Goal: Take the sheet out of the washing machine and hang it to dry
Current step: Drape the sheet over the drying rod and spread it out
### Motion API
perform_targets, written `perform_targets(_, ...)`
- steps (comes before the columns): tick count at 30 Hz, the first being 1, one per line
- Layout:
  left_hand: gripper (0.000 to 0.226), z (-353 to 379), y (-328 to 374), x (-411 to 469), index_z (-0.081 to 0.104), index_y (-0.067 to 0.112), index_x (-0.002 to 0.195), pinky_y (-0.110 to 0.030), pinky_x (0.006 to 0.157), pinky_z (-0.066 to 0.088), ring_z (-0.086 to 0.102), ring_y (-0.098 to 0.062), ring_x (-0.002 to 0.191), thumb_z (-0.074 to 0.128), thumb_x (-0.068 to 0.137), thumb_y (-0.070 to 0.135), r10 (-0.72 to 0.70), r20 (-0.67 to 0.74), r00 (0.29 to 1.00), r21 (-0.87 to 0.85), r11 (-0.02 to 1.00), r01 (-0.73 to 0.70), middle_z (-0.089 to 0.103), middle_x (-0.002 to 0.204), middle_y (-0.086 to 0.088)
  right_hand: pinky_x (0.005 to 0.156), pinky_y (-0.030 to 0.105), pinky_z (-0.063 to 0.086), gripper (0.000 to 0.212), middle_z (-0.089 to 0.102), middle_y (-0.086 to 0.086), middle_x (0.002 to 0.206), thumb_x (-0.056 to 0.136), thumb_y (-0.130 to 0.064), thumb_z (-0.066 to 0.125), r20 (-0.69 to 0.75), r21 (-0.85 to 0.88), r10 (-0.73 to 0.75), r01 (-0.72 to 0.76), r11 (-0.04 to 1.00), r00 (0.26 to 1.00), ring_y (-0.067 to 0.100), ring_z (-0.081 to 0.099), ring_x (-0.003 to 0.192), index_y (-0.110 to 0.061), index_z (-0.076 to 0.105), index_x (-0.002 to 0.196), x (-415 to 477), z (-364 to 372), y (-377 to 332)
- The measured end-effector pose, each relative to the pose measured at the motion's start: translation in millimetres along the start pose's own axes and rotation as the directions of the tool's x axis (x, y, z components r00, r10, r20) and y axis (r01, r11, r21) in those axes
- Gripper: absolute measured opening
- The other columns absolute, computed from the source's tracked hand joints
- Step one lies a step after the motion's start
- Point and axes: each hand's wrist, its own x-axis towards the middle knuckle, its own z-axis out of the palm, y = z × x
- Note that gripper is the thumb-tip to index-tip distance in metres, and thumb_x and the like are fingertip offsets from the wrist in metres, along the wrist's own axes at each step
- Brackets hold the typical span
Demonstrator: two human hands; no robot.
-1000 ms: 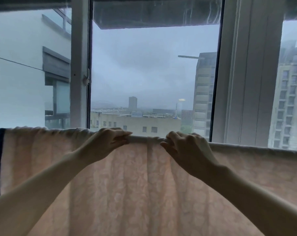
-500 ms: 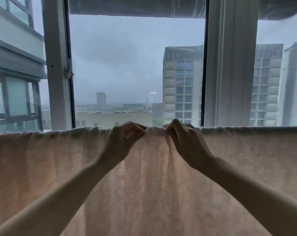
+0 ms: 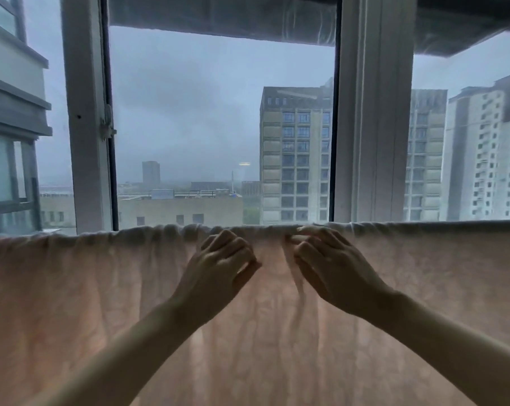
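A pale pink patterned sheet hangs over a horizontal rail in front of the window and spans the whole width of the view. The rail itself is hidden under the sheet's gathered top fold. My left hand hovers just below that fold near the middle, fingers loosely curled and apart, holding nothing. My right hand is beside it, fingers spread, with its fingertips touching the top fold. A short creased stretch of cloth lies between the two hands.
Right behind the sheet stand a white window frame post with a latch on the left and a wider post on the right. Apartment blocks and a grey sky show through the glass.
Both hands have let go of the pinched top fold and dropped slightly below it, moving a little apart. The view has shifted right along the sheet.
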Motion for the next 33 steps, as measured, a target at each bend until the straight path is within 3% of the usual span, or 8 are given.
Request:
perform_targets(6, 0.041, -34, -50, 6, 0.069, 0.020, 0.102, -0.037, 0.080, 0.054, 0.059, -0.011, 0.096, 0.043, 0.092, 0.050, -0.250, 0.107, 0.962, 0.073, 0.967, 0.243, 0.067, 0.103, 0.007, 0.085, 0.035, 0.053, 0.026, 0.066, 0.003, 0.105, 0.092, -0.031, 0.048, 0.106, 0.058, 0.108, -0.115, 0.992, 0.988, 0.016, 0.061, 0.097, -0.014, 0.058, 0.109, 47, 11, -4)
perform_targets(11, 0.055, -55, -85, -20, 0.069, 0.024, 0.106, -0.036, 0.076, 0.055, 0.061, -0.004, 0.086, 0.037, 0.089, 0.066, -0.346, 0.185, 0.920, 0.049, 0.938, 0.343, 0.068, 0.095, 0.012, 0.073, 0.028, 0.055, 0.027, 0.067, -0.003, 0.100, 0.095, -0.038, 0.051, 0.153, 0.185, 0.105, -0.133, 0.974, 0.983, 0.011, 0.064, 0.083, -0.019, 0.057, 0.113, 67, 31, -18)
perform_targets(14, 0.043, -67, -84, -24, 0.072, 0.020, 0.107, -0.032, 0.078, 0.057, 0.064, -0.001, 0.087, 0.053, 0.089, 0.055, -0.362, 0.160, 0.918, -0.029, 0.928, 0.371, 0.070, 0.096, 0.012, 0.065, 0.031, 0.056, 0.019, 0.066, -0.003, 0.091, 0.096, -0.035, 0.053, 0.132, 0.263, 0.139, -0.170, 0.950, 0.981, 0.011, 0.064, 0.072, -0.018, 0.059, 0.103, 81, 41, -30)
perform_targets(17, 0.018, -71, -82, -25, 0.075, 0.017, 0.100, -0.030, 0.082, 0.056, 0.065, -0.002, 0.087, 0.070, 0.085, 0.024, -0.392, 0.074, 0.917, -0.060, 0.916, 0.396, 0.071, 0.095, 0.010, 0.060, 0.035, 0.056, 0.009, 0.065, -0.002, 0.080, 0.095, -0.026, 0.055, 0.097, 0.322, 0.183, -0.205, 0.924, 0.978, 0.014, 0.062, 0.064, -0.017, 0.056, 0.092, 92, 48, -38)
perform_targets(22, 0.009, -63, -69, -27, 0.067, 0.014, 0.094, -0.035, 0.078, 0.057, 0.061, -0.008, 0.081, 0.059, 0.091, 0.013, -0.359, 0.025, 0.933, 0.075, 0.931, 0.356, 0.065, 0.089, 0.005, 0.058, 0.042, 0.052, 0.009, 0.060, 0.001, 0.077, 0.099, -0.023, 0.046, 0.098, 0.294, 0.194, -0.215, 0.931, 0.976, 0.021, 0.057, 0.059, -0.017, 0.044, 0.092, 91, 56, -43)
perform_targets(25, 0.012, -59, -53, -32, 0.063, 0.010, 0.093, -0.033, 0.079, 0.055, 0.059, -0.011, 0.082, 0.056, 0.093, 0.019, -0.282, -0.006, 0.959, 0.161, 0.947, 0.279, 0.062, 0.092, 0.000, 0.061, 0.040, 0.051, 0.009, 0.060, 0.002, 0.082, 0.100, -0.021, 0.046, 0.016, 0.259, 0.126, -0.126, 0.958, 0.992, 0.024, 0.059, 0.067, -0.016, 0.045, 0.092, 80, 57, -44)
perform_targets(28, 0.017, -55, -40, -43, 0.065, 0.008, 0.094, -0.030, 0.093, 0.049, 0.059, -0.015, 0.094, 0.053, 0.096, 0.019, -0.185, -0.015, 0.983, 0.173, 0.967, 0.185, 0.062, 0.098, -0.002, 0.082, 0.037, 0.053, 0.003, 0.066, 0.007, 0.106, 0.094, -0.012, 0.055, -0.093, 0.217, 0.015, 0.005, 0.976, 0.996, 0.024, 0.065, 0.094, -0.009, 0.055, 0.093, 61, 60, -42)
perform_targets(33, 0.021, -51, -40, -54, 0.067, 0.009, 0.090, -0.032, 0.106, 0.040, 0.057, -0.018, 0.097, 0.050, 0.096, 0.020, -0.072, 0.080, 0.994, 0.227, 0.972, 0.052, 0.062, 0.097, -0.003, 0.103, 0.043, 0.044, 0.007, 0.058, 0.017, 0.125, 0.096, -0.008, 0.053, -0.093, 0.116, -0.150, 0.160, 0.980, 0.984, 0.030, 0.052, 0.124, -0.004, 0.058, 0.100, 42, 61, -32)
